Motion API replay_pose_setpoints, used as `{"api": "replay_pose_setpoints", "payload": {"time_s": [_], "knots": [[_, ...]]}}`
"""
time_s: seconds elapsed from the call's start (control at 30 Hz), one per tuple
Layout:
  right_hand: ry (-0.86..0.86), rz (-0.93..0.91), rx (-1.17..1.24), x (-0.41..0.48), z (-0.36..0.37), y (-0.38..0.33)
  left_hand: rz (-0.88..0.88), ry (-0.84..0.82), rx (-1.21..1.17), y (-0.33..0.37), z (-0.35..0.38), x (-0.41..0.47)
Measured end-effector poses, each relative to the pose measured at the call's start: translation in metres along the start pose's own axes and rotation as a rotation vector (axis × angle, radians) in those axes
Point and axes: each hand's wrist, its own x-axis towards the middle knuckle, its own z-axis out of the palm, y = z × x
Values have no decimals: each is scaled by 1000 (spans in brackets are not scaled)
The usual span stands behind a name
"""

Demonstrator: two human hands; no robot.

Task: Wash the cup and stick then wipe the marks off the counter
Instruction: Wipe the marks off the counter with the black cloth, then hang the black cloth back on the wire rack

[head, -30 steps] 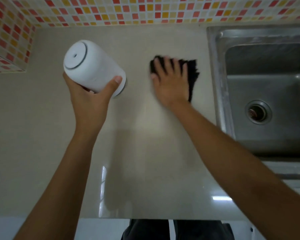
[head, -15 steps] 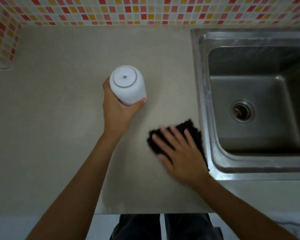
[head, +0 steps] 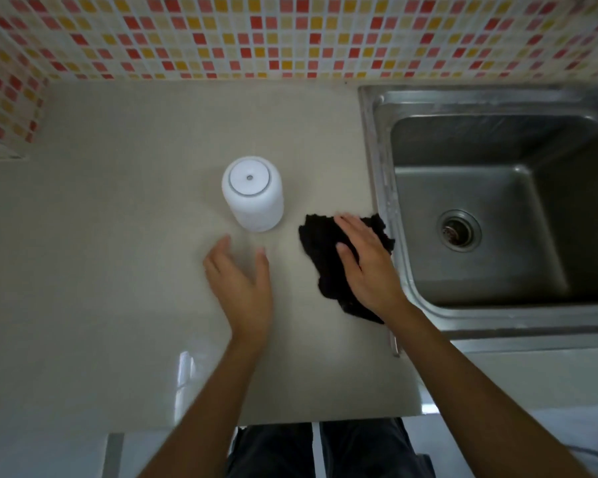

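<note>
Two things sit on the surface: the white cup, upside down near its middle, my left grip splayed and empty just short of it, and the black cloth, pressed under my straight-fingered right grip at the edge by the sink.

A home kitchen: steel sink, beige counter, mosaic-tiled wall.

Left hand hovers empty near white cup; right hand presses black cloth flat on counter
</note>
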Motion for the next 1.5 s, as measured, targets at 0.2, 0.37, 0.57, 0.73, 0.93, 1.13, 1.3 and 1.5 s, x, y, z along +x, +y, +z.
{"api": "replay_pose_setpoints", "payload": {"time_s": [0.2, 0.37, 0.57, 0.73, 0.93, 1.13, 1.3, 1.5], "knots": [[57, 15, -334, -1, -15, 3, 48, -302, 29, 39, 31, -16], [-42, 155, -429, 4, -26, -9, -73, -361, 135, 59, 58, 9], [-148, 170, -300, -1, -66, -24, 42, -611, 212, 76, 51, 18], [75, 110, -220, 1, -128, -22, 264, -626, 44, 134, 41, 24], [168, 36, -211, 3, -223, 7, 471, -589, 14, 227, 67, -9], [373, -122, -117, 11, -347, 23, 599, -509, -116, 335, 103, -34], [516, -265, -105, 40, -456, 23, 686, -402, -236, 433, 142, -42], [508, -282, -45, 104, -524, 33, 650, -363, -192, 511, 187, -17]]}}
